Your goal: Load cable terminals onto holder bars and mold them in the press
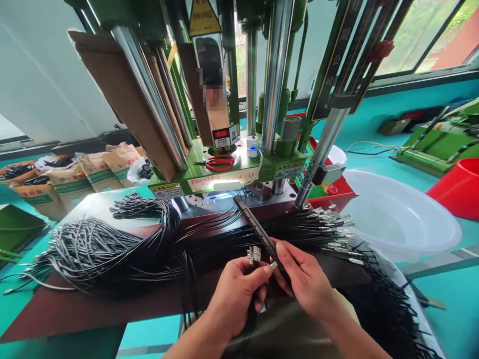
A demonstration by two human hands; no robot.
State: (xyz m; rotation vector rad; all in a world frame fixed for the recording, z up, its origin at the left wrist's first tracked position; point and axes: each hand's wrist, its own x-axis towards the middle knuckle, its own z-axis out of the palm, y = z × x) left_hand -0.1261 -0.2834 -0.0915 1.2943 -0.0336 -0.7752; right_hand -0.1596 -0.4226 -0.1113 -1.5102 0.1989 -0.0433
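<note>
My left hand [237, 294] is closed round a few black cables, whose small silvery metal connectors [254, 256] stick up above the fingers. Its thumb and forefinger pinch one connector [274, 265] close against a long dark slotted bar [258, 228]. The lower end of that bar is in my right hand [309, 279], and it slants up and left towards the press. Whether the pinched connector sits in a slot of the bar is hidden by the fingers. Just beyond both hands, a thick bundle of black cables [220, 244] lies across the brown work surface [123, 309].
A green press [239, 174] with steel columns stands ahead. Red-handled pliers [220, 162] and a small white-and-blue spool [253, 150] rest on its plate. Cable ends [333, 229] spread at right, beside a white tub [404, 214] and red bucket [456, 189]. Paper sacks [71, 184] stand at left.
</note>
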